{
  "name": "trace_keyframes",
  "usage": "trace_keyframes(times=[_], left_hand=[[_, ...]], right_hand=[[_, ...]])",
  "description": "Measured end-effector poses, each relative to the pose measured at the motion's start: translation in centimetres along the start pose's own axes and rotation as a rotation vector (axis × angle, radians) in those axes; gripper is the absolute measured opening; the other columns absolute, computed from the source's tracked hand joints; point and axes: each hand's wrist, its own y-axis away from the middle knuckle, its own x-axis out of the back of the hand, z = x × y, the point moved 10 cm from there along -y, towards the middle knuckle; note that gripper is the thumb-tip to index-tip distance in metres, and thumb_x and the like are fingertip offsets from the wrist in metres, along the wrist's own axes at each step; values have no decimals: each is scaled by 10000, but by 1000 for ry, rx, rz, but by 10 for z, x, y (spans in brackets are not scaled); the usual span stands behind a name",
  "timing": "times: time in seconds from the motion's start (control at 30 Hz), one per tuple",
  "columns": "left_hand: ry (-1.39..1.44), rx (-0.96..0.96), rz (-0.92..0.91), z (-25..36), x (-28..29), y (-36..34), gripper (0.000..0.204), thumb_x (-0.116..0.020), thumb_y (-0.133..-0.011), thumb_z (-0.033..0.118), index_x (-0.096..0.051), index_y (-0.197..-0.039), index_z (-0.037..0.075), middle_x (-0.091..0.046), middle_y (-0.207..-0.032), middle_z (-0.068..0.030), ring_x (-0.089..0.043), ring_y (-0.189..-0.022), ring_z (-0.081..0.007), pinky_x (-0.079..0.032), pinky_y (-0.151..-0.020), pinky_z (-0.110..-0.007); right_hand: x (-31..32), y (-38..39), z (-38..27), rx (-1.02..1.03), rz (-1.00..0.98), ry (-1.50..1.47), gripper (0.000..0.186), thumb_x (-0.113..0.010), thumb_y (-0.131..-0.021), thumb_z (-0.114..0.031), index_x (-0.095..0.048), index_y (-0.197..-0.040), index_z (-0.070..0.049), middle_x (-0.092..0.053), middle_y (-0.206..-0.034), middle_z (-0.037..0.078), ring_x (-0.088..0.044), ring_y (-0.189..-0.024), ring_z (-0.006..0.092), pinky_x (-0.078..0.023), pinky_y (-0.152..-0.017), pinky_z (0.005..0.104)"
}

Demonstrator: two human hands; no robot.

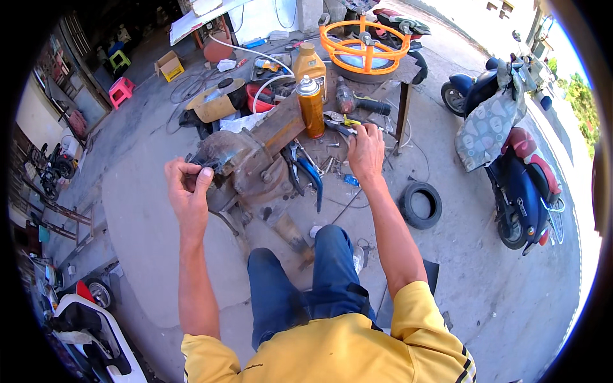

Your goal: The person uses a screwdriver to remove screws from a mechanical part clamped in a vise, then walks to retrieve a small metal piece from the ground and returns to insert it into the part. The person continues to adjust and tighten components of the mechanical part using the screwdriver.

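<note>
My left hand (pixel 189 190) is closed in a pinch beside the bench vise (pixel 236 156). A small dark piece at its fingertips is too hidden to name. Across the bench, my right hand (pixel 366 153) has its fingers closed at the handles of metal pliers (pixel 341 124) with some yellow on them. An orange spray can (pixel 310 108) with a white top stands upright just left of the pliers. Between my hands, blue-handled pliers (pixel 310 169) hang at the side of the vise. Several small metal parts (pixel 329 164) lie near them.
A gold oil jug (pixel 310 64), a power tool (pixel 345 96) and a red container (pixel 260 97) crowd the far side. Behind them stands an orange round frame (pixel 364 45) on casters. A small tyre (pixel 420 205) lies on the floor at right, near a blue scooter (pixel 523 191).
</note>
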Motion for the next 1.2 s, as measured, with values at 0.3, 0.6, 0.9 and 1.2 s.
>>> trace_keyframes(times=[0.3, 0.6, 0.9, 1.2], left_hand=[[14, 16, 9, -4, 2, 3, 231, -843, -944, 105, -622, -996, 60, -478, -1218, -10, -517, -885, -64, -458, -802, -230], [15, 35, -62, -5, 0, -4, 218, -812, -979, 113, -606, -1020, 55, -478, -1220, -13, -523, -1009, -96, -450, -926, -261], [80, -12, -90, -11, 5, 3, 148, -761, -1007, 84, -642, -1090, 51, -492, -1243, -9, -533, -1067, -101, -447, -979, -262], [-30, -144, 45, 25, 19, 27, 422, -774, -972, 109, -657, -1373, 48, -514, -1396, -71, -528, -1064, -140, -479, -912, -286]], right_hand=[[-35, -22, 9, 253, -175, 249, 235, -774, -957, -270, -768, -1101, -84, -678, -1180, 101, -615, -1186, 313, -460, -984, 487], [-59, -41, 33, -19, -252, 136, 247, -572, -1111, -214, -645, -1131, 21, -676, -1135, 237, -711, -1091, 431, -583, -931, 520], [71, 8, 11, 6, -16, -30, 230, -580, -1108, -189, -669, -1239, -24, -719, -1167, 181, -718, -1041, 420, -563, -879, 518], [126, 39, -118, 61, -57, -874, 222, -838, -981, -112, -781, -1158, 10, -781, -862, 51, -695, -729, 65, -551, -653, 257]])
